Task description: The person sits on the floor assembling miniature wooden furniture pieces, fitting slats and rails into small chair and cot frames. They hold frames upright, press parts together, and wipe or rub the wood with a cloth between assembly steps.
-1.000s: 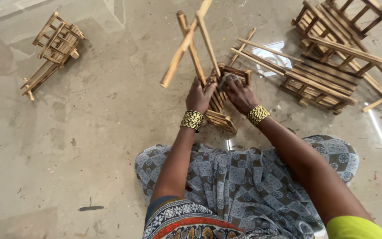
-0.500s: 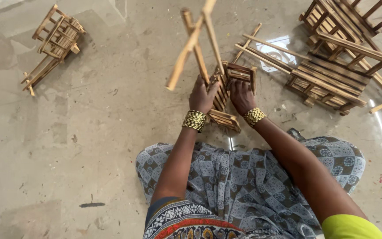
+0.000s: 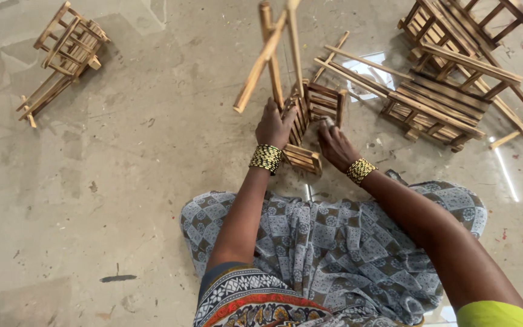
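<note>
Slats sit joined in the wooden frame (image 3: 302,121) — left hand (image 3: 275,124) grips it, right hand (image 3: 334,145) pinches its side — long sticks (image 3: 273,45) stand loose-looking.

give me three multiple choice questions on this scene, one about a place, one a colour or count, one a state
1. Where does the lone small wooden frame lie, apart from the rest?
A. top left of the floor
B. on the person's lap
C. bottom right corner

2. What colour are the bangles on both wrists?
A. plain red
B. gold and dark
C. blue

3. What is the left hand doing?
A. resting flat on the floor
B. gripping the slatted wooden piece
C. held up in the air, holding nothing

Answers:
1. A: the small wooden frame lies alone at top left, far from the stacked wooden frames at top right.
2. B: the bangles show gold with dark bands on each wrist.
3. B: the left hand is closed on the slatted wooden piece, whose long sticks rise toward the camera, with the right hand against its other side.
</note>
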